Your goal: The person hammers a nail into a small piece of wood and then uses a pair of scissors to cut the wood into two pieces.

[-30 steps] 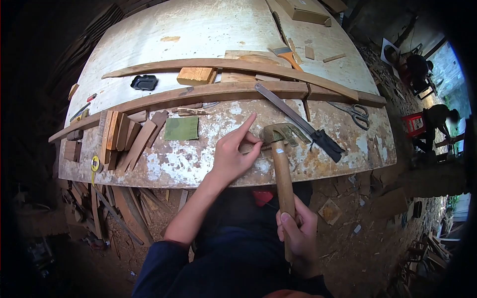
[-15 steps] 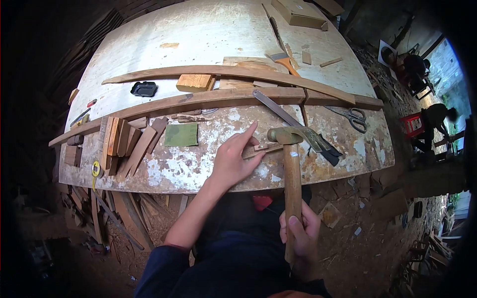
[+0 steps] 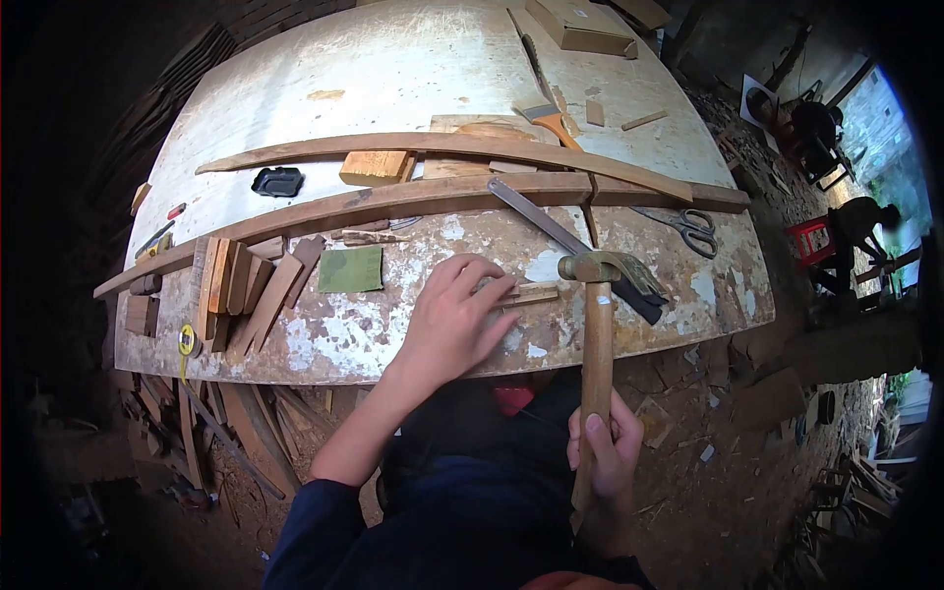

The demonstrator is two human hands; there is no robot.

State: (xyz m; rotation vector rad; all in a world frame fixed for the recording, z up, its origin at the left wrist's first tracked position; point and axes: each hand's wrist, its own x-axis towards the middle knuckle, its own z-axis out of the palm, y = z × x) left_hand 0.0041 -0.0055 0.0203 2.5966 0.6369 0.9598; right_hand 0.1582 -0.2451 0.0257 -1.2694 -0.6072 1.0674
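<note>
My right hand (image 3: 608, 444) is wrapped around the wooden handle of a claw hammer (image 3: 597, 344), low on the grip. The hammer's metal head is raised in front of me, its claw to the right. My left hand (image 3: 454, 320) rests at the bench's near side, fingers curled over the left end of a small wooden strip (image 3: 536, 294). The strip's right end points toward the hammer head and appears apart from it. Behind the hammer head lies a dark flat metal tool (image 3: 541, 218), slanting across the bench; its lower end is partly covered.
Long wooden rails (image 3: 393, 199) cross the workbench (image 3: 324, 339). On the left are upright wood blocks (image 3: 231, 275), a tape measure (image 3: 188, 340) and green sandpaper (image 3: 351, 269). Scissors (image 3: 696, 234) and a paintbrush (image 3: 547, 119) lie farther back. Another person (image 3: 857, 236) is at far right.
My left fingers, stretched out before with the index pointing up, have curled down over the wooden strip. The hammer has shifted slightly right, away from the strip, still in my right hand.
</note>
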